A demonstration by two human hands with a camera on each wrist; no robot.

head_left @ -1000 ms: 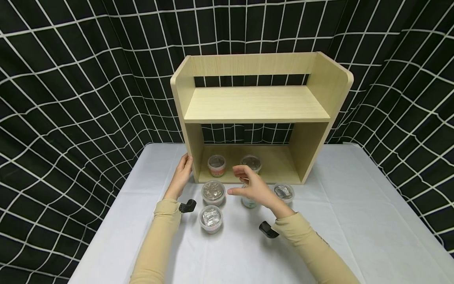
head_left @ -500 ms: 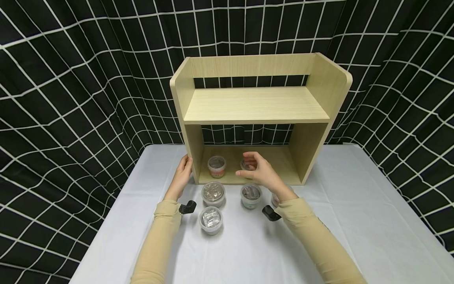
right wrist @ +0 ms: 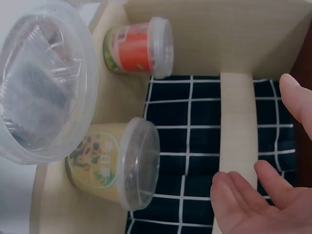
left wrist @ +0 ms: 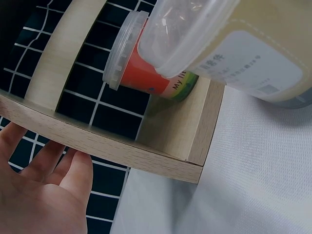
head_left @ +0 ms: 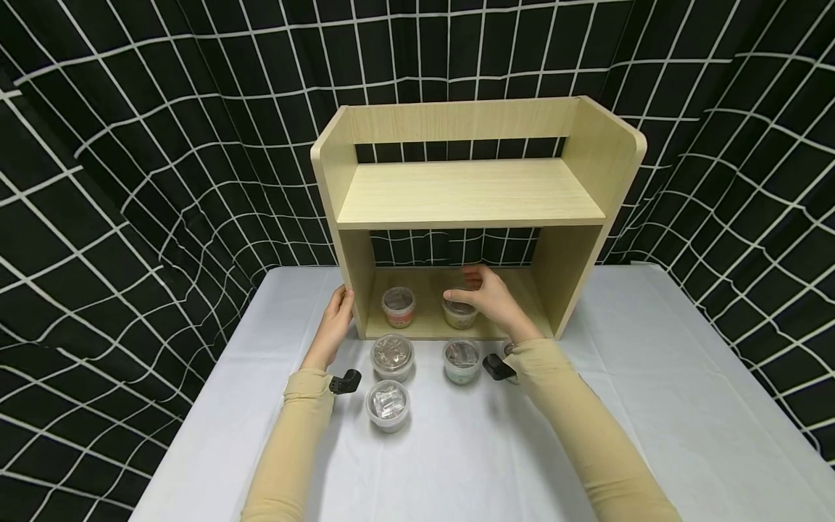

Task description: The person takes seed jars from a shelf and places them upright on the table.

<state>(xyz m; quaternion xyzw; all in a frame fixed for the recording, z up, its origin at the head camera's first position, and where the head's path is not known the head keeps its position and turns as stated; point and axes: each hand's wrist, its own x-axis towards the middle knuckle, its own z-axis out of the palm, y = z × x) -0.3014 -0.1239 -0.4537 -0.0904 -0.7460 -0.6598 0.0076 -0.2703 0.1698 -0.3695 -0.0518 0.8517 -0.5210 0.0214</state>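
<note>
Inside the lower compartment of a light wooden shelf unit [head_left: 466, 194] stand two lidded plastic cups. A red-labelled cup [head_left: 399, 310] is on the left. The yellowish cup [head_left: 459, 319] sits to its right, its lid partly covered in the head view by my right hand [head_left: 493, 300]. In the right wrist view, thumb and fingers are spread, apart from the yellowish cup [right wrist: 97, 168] and holding nothing. My left hand [head_left: 331, 326] rests against the outside of the unit's left side panel; in the left wrist view its fingertips touch the panel edge [left wrist: 97, 139].
On the white tablecloth before the unit stand more lidded cups: a clear-lidded one [head_left: 392, 357], another nearer [head_left: 388, 403], and a pale green one [head_left: 461, 365]. One more [head_left: 510, 351] is mostly hidden by the right wrist. Black gridded curtains [head_left: 130, 217] surround the table.
My right hand has moved from over the pale green cup on the table, forward and slightly right, to the yellowish cup in the compartment. My left hand has stayed at the side panel.
</note>
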